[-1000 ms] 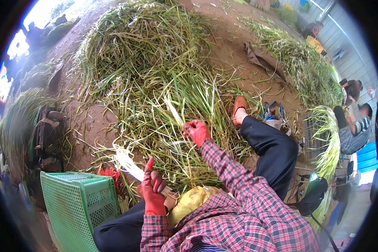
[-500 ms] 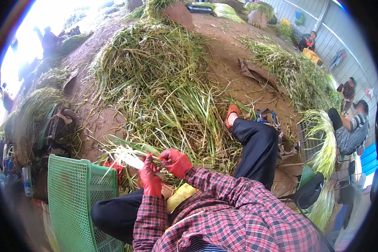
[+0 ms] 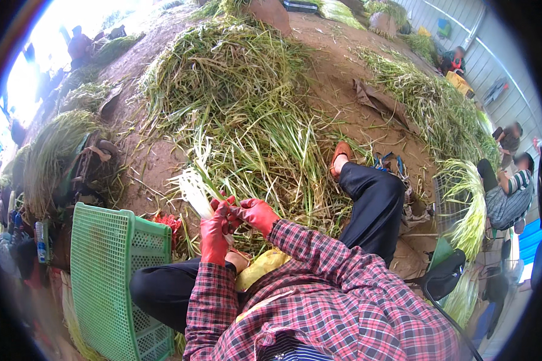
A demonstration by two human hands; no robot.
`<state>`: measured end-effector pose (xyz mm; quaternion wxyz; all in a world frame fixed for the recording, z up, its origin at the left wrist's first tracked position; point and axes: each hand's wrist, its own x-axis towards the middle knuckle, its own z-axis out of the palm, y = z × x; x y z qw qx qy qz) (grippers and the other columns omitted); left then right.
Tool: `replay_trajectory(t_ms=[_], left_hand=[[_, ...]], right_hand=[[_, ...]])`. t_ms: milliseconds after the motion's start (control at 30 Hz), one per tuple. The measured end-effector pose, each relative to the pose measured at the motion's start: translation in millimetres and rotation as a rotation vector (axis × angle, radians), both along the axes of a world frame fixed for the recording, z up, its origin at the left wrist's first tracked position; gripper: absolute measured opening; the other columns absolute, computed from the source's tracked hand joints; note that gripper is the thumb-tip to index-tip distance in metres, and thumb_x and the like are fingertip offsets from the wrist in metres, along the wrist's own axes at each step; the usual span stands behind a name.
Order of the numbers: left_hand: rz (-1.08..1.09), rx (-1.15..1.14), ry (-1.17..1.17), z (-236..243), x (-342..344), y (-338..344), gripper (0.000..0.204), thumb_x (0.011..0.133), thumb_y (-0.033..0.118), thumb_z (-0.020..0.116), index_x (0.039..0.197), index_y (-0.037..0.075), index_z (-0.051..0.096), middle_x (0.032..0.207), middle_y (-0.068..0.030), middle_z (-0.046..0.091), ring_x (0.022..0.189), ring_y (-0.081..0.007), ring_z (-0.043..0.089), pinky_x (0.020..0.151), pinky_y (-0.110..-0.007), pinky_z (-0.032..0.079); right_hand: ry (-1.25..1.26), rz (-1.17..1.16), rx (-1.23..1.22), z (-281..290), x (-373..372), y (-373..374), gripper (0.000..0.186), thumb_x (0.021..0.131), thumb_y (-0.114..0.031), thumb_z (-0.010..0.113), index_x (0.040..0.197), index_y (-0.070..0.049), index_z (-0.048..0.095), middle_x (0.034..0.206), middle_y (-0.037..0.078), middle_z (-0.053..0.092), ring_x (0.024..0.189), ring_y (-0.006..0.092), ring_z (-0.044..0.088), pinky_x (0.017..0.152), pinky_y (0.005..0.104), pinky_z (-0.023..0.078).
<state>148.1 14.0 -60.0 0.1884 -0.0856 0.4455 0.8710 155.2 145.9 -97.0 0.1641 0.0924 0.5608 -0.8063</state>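
Observation:
My left hand (image 3: 215,237), in a red rubber glove, is closed round a bunch of pale, white-ended stalks (image 3: 194,191) that points up and to the left. Close against it is my right hand (image 3: 258,215), gloved the same way, its fingers pinched together on a green stalk (image 3: 208,183) at the side of the bunch. The fingertips of the two hands overlap, so the exact grip is partly hidden. Just beyond them lies a large heap of long green leaves and stalks (image 3: 229,84), spreading down between my legs.
A green plastic crate (image 3: 99,271) stands at my left, with a red net-like thing (image 3: 168,224) behind it. Pale stalks (image 3: 464,204) hang over a rack on the right. More heaps (image 3: 433,108) cover the ground, and people (image 3: 512,186) sit along the right wall.
The bunch in my left hand has swung from lying leftward to pointing more upward, its stalks fanned out. My right hand has shifted slightly right. The whole view has turned a little.

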Motion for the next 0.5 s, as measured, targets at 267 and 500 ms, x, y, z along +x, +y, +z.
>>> replay_trajectory(t_ms=[267, 500], left_hand=[[0.379, -0.143, 0.118, -27.0, -11.8, -6.2, 0.036, 0.086, 0.007, 0.058, 0.121, 0.005, 0.049, 0.094, -0.0106, 0.066, 0.059, -0.0094, 0.058, 0.045, -0.020, 0.049], [0.561, -0.109, 0.191, -9.8, -30.2, -32.2, 0.041, 0.089, 0.004, 0.054, 0.129, 0.006, 0.043, 0.089, -0.0150, 0.064, 0.046, -0.0064, 0.043, 0.053, -0.018, 0.046]], right_hand=[[0.011, -0.285, 0.422, -31.3, 2.9, 22.3, 0.025, 0.095, -0.026, 0.042, 0.095, -0.005, 0.056, 0.084, 0.009, 0.064, 0.065, 0.0201, 0.060, 0.057, 0.0351, 0.049], [-0.272, -0.118, 1.231, -104.8, 24.3, 136.6, 0.021, 0.091, -0.025, 0.044, 0.100, -0.007, 0.050, 0.085, 0.012, 0.061, 0.074, 0.0243, 0.062, 0.067, 0.0365, 0.051]])
